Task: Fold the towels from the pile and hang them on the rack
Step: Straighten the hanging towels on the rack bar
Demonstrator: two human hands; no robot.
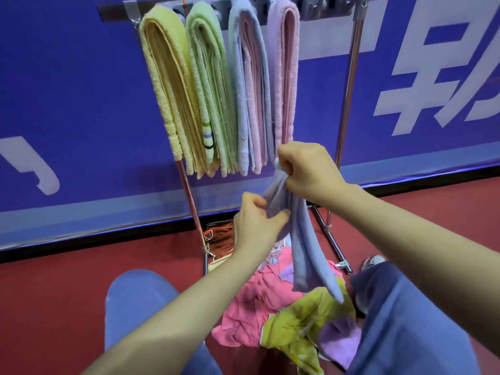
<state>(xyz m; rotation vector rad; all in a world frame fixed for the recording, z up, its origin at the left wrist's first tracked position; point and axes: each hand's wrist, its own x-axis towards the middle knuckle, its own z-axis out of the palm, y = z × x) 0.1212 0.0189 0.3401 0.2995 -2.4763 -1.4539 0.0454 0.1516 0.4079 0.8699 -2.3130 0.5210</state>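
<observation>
Four folded towels hang side by side over the top bar of the rack (349, 85), in the upper middle of the frame: a yellow towel (167, 85), a green towel (211, 85), a blue-and-pink towel (243, 104) and a lilac-pink towel (284, 77). Below them, at frame centre, both hands hold a light-blue towel (303, 239). The right hand (305, 171) is closed in a fist around its bunched upper end, and the left hand (254, 223), lower and to the left, pinches the cloth between thumb and fingers. The towel's free end hangs down over the pile (251, 301) of pink, yellow-green and purple towels on the red floor (54, 293), between knees in blue trousers (135, 299). A blue banner (67, 104) stands behind the rack.
</observation>
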